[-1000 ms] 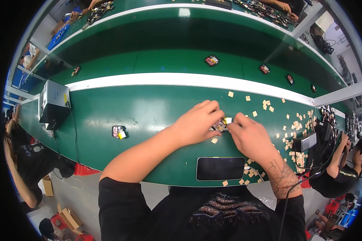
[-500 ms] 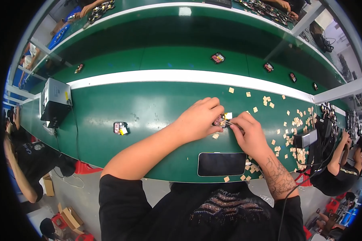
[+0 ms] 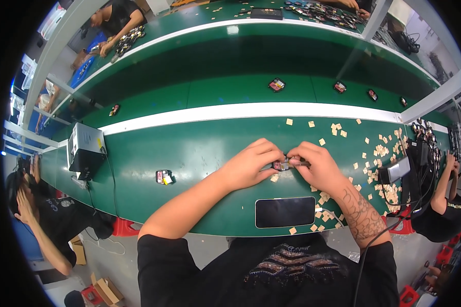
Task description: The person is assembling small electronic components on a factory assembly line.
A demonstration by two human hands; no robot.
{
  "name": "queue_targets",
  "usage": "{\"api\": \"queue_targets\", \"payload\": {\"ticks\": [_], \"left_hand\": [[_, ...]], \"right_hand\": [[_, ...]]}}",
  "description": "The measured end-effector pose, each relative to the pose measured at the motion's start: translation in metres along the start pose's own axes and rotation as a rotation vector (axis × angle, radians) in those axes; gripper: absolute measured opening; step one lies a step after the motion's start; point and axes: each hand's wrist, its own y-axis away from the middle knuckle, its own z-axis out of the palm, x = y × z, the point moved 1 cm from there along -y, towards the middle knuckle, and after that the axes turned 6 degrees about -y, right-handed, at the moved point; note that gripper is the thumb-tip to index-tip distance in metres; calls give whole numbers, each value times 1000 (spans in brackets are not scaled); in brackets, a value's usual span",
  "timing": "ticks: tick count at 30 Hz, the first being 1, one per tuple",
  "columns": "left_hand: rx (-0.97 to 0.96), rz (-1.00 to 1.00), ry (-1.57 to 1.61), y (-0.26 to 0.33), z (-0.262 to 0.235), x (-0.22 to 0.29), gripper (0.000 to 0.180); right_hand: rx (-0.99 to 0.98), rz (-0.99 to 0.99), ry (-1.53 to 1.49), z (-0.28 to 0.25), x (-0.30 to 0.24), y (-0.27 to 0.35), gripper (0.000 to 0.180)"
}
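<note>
Where the two hands meet over the green worktop (image 3: pixel 189 153), a small dark part (image 3: pixel 281 165) is pinched between them. The left hand (image 3: pixel 251 166) closes its fingertips on the part's left end, apparently to steady it just above the worktop. The right hand (image 3: pixel 320 166) closes on the right end, seemingly also gripping a thin tool or strip, too small to make out. Both wrists rest low on the worktop, a posture suited to fine work. Small tan squares (image 3: pixel 379 151) lie scattered to the right, within the right hand's reach, some just beside the part. A dark phone (image 3: pixel 285 212) lies flat near the front edge, clear of the hands. A similar small part (image 3: pixel 163 177) sits apart to the left, and a grey box (image 3: pixel 86 149) stands farther left.
</note>
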Motion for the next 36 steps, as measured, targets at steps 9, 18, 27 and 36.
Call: {"api": "queue_targets", "payload": {"ticks": [9, 18, 27, 36], "left_hand": [[43, 130, -215, 6, 4, -1, 26], [20, 135, -272, 8, 4, 2, 24], [30, 112, -254, 6, 4, 4, 29], [41, 70, -190, 9, 9, 1, 29]], "right_hand": [[-61, 230, -263, -13, 7, 8, 19], [-122, 192, 53, -14, -16, -3, 22], [57, 193, 44, 15, -17, 7, 24], [123, 311, -116, 19, -16, 8, 23]]}}
